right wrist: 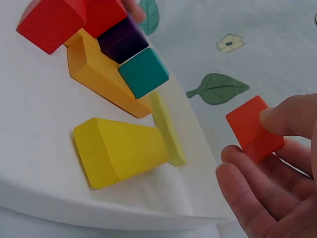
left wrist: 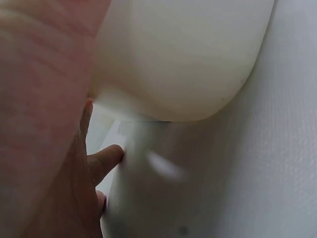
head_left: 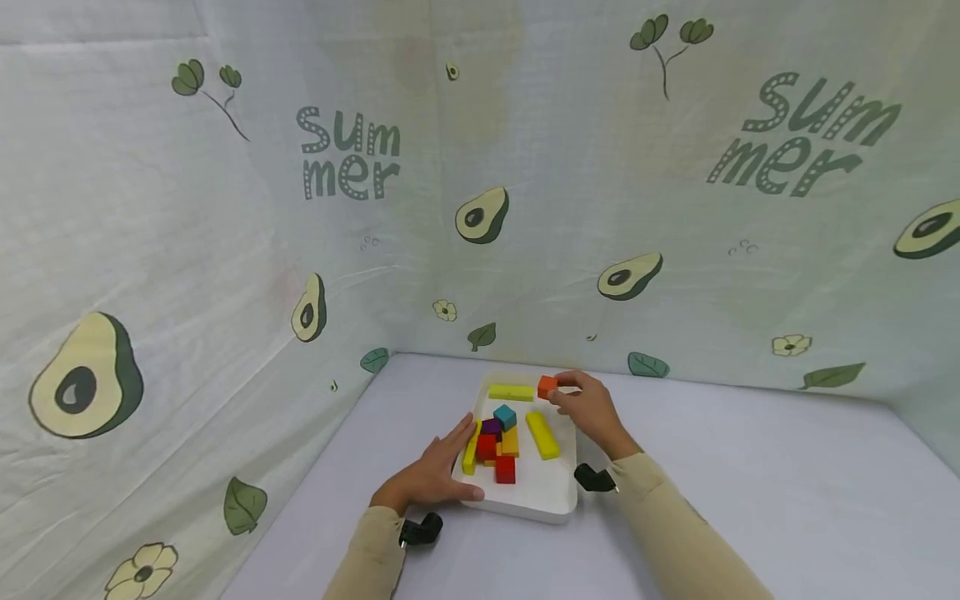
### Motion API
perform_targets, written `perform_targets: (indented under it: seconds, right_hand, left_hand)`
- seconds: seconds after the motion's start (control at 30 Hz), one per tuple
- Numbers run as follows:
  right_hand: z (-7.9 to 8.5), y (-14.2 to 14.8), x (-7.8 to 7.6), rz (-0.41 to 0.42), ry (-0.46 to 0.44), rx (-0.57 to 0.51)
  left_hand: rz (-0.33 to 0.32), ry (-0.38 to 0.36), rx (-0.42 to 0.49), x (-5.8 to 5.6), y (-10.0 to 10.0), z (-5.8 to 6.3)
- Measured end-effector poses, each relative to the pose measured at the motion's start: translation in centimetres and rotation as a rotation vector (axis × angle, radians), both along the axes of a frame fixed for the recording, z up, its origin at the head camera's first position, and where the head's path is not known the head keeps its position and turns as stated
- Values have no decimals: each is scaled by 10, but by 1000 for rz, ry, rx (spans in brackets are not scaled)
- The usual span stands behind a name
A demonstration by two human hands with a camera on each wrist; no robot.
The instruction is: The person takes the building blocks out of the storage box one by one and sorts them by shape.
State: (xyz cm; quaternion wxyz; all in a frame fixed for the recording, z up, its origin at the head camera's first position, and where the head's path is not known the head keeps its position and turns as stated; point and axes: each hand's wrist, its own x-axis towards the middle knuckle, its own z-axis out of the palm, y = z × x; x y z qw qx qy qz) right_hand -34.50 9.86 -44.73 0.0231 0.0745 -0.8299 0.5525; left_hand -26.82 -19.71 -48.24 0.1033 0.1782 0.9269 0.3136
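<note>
My right hand (head_left: 592, 412) pinches an orange cube (right wrist: 250, 126) between thumb and fingers, over the far right corner of a white tray (head_left: 536, 494). Spread along the tray's left side, my left hand (head_left: 429, 473) has its thumb at the near left corner and fingertips by the left rim. Inside the tray, two red cubes (head_left: 506, 470), a purple cube (right wrist: 123, 39) and a teal cube (right wrist: 143, 73) are grouped with orange-yellow blocks (right wrist: 101, 79). Yellow bars lie around them: one at the far end (head_left: 512, 392), one on the right (right wrist: 124, 151), one along the left (head_left: 471, 450).
The tray stands on a white-covered table (head_left: 750, 475). Behind and to the left hangs a pale cloth (head_left: 540, 167) printed with avocados, leaves and lettering. A small black device (head_left: 422, 530) is worn at the left wrist, another (head_left: 595, 478) at the right.
</note>
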Motion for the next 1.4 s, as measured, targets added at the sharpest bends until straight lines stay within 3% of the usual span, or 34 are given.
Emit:
perform_targets:
  seconds: [0.13, 0.47, 0.8, 1.4]
  right_hand:
    - [-2, 14, 12, -16, -23, -106]
    - [-12, 43, 40, -44, -60, -219]
    - [-7, 61, 40, -36, -28, -262]
    - [-7, 93, 44, -66, -83, -299]
  left_hand:
    - [-11, 14, -3, -1, 0, 0]
    - [-11, -5, -9, 1, 3, -6]
    - [4, 23, -14, 0, 1, -1]
    - [17, 38, -3, -2, 2, -5]
